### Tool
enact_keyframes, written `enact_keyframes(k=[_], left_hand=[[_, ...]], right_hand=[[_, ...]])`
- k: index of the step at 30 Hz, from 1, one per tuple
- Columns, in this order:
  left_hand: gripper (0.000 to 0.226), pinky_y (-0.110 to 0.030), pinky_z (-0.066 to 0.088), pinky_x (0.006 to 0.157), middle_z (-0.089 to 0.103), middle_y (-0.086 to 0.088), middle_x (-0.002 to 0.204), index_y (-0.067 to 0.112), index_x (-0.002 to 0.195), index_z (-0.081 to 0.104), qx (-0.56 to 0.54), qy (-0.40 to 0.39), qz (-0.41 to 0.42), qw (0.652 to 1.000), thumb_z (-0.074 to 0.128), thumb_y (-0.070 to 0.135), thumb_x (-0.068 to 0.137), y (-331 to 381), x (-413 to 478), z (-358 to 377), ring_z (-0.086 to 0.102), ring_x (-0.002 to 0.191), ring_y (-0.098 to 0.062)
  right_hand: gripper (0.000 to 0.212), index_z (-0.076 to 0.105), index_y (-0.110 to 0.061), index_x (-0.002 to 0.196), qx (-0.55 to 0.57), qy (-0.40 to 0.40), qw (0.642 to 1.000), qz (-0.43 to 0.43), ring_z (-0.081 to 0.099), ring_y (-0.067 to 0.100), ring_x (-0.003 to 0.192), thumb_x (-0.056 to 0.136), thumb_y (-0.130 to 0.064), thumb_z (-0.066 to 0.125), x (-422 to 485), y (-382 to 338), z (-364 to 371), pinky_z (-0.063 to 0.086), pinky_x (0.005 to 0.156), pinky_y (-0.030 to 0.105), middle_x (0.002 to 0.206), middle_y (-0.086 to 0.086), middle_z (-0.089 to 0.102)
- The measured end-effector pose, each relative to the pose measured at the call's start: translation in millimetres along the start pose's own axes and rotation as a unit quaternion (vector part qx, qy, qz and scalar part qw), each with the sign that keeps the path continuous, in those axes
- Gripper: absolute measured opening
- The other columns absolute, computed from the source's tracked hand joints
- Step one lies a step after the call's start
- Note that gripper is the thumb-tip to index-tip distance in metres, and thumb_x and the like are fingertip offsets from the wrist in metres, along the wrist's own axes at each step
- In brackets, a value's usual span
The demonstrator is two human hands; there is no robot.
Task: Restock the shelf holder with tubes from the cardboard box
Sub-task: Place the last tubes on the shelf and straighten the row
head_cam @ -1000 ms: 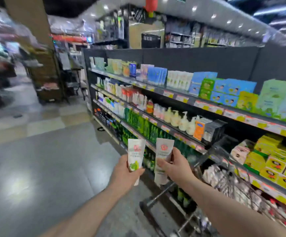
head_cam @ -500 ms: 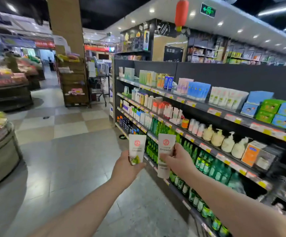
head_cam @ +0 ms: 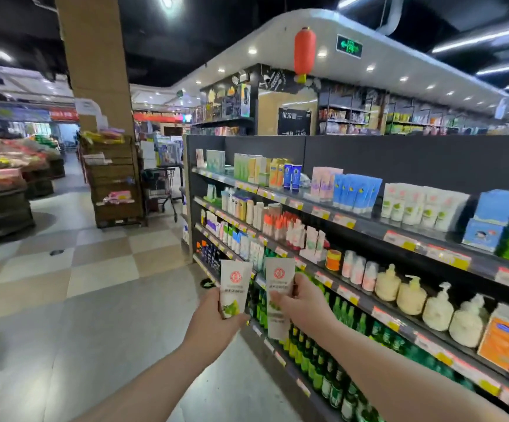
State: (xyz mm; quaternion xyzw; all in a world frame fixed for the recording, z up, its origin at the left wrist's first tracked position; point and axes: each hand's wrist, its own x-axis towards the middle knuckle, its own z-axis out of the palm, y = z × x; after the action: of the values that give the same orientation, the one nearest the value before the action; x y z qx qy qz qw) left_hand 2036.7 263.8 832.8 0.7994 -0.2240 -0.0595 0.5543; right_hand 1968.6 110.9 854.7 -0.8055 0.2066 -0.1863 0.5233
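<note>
My left hand grips a white tube with a red round logo and a green leaf print, held upright. My right hand holds a second, matching white tube right beside it. Both tubes hover in front of the lower shelves of the black shelf unit. A row of matching white tubes stands on the top shelf, to the right. No cardboard box is in view.
The shelves carry blue tubes, pump bottles and green bottles. A square pillar, a wooden crate display and a shopping cart stand down the tiled aisle. Produce stands lie left.
My view has swung up and left along the aisle, away from the cart at the lower right. Both hands still hold their tubes side by side.
</note>
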Motion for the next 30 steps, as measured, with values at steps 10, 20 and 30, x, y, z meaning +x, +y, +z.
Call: enact_keyframes(k=[10,20,30], left_hand=[[0.033,-0.031,0.052,0.073,0.064,0.004,0.095,0.02,0.103,0.051,-0.025,-0.093,0.025,0.995,0.073,0.015,0.079,32,155,101,0.063,0.085,-0.015],[0.034,-0.022,0.048,0.071,0.06,0.006,0.096,0.025,0.105,0.048,-0.052,-0.237,0.125,0.962,0.07,0.016,0.081,74,260,231,0.059,0.088,-0.015],[0.04,-0.009,0.038,0.064,0.058,0.011,0.103,0.023,0.111,0.047,-0.084,-0.337,0.242,0.906,0.071,0.019,0.08,129,390,341,0.052,0.09,-0.004]], right_hand=[[0.023,0.049,-0.025,0.109,-0.04,0.061,0.997,0.02,0.057,0.011,0.092,0.09,-0.023,0.062,134,26,-91,0.047,0.074,0.024,0.105,-0.007,0.061],[0.03,0.052,-0.022,0.115,-0.075,0.225,0.969,0.066,0.061,0.017,0.086,0.088,-0.022,0.064,196,71,-201,0.05,0.07,0.029,0.103,-0.004,0.064],[0.021,0.055,-0.02,0.104,-0.123,0.419,0.895,0.092,0.06,0.018,0.09,0.086,-0.019,0.067,288,83,-293,0.047,0.069,0.023,0.105,0.003,0.065]])
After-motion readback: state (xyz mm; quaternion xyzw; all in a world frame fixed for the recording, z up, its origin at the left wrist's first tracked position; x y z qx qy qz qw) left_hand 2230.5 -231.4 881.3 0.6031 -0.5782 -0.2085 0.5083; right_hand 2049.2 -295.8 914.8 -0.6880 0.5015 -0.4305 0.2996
